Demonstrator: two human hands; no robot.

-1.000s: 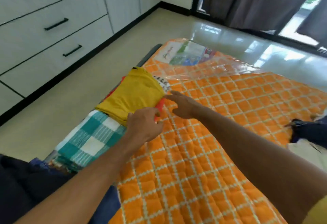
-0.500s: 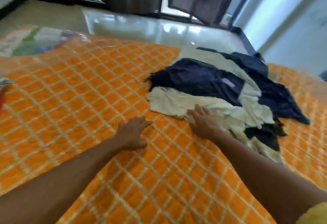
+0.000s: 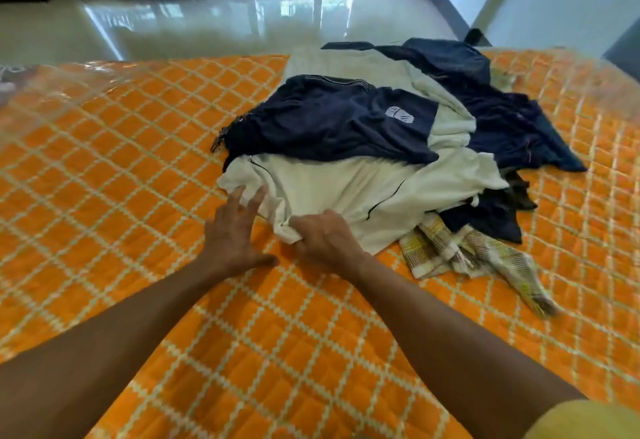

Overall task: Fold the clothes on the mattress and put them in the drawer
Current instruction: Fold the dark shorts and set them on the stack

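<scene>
A heap of unfolded clothes lies on the orange quilted mattress (image 3: 138,168). On the near side is a white garment (image 3: 349,189) with thin dark piping. A navy garment (image 3: 329,123) with a small white badge lies on top of it, and more navy cloth (image 3: 498,116) spreads to the right. My right hand (image 3: 327,239) grips the white garment's near edge, bunching it. With fingers spread, my left hand (image 3: 235,234) touches the same garment's left corner. The drawer is out of view.
A checked yellow-and-white cloth (image 3: 460,255) trails from the heap's near right side. Beyond the mattress is glossy pale floor (image 3: 214,22), dark curtains and glass doors. A wall corner stands at the far right.
My view swung right from the folded stack by the drawers to the heap. Both hands moved onto the white garment; my right hand has closed on its edge.
</scene>
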